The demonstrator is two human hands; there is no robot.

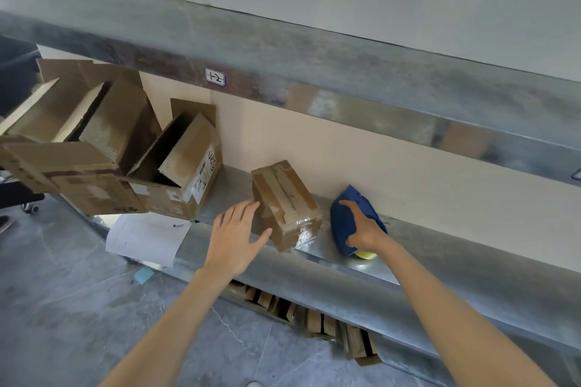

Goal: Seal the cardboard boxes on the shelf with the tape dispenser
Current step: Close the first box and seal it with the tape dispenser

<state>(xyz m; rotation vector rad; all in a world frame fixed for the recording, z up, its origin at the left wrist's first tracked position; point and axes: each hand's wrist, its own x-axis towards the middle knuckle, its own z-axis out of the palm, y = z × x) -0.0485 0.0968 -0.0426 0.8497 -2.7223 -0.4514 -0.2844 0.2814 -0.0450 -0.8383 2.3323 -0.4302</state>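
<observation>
A small closed cardboard box (287, 204) with tape along its top seam lies on the metal shelf (361, 264). My left hand (237, 237) is open with fingers spread, its fingertips at the box's left side. To the right of the box rests a blue tape dispenser (342, 223) with a yellow part showing at its near end. My right hand (364, 228) grips the dispenser on the shelf. Two larger boxes stand at the left with their flaps open: a middle one (185, 173) and a big one (78, 148).
A white paper sheet (147, 237) hangs over the shelf edge below the open boxes. A metal upper shelf beam (314, 72) with a label runs overhead. Flattened cardboard pieces (314, 317) sit under the shelf. Grey floor lies at lower left.
</observation>
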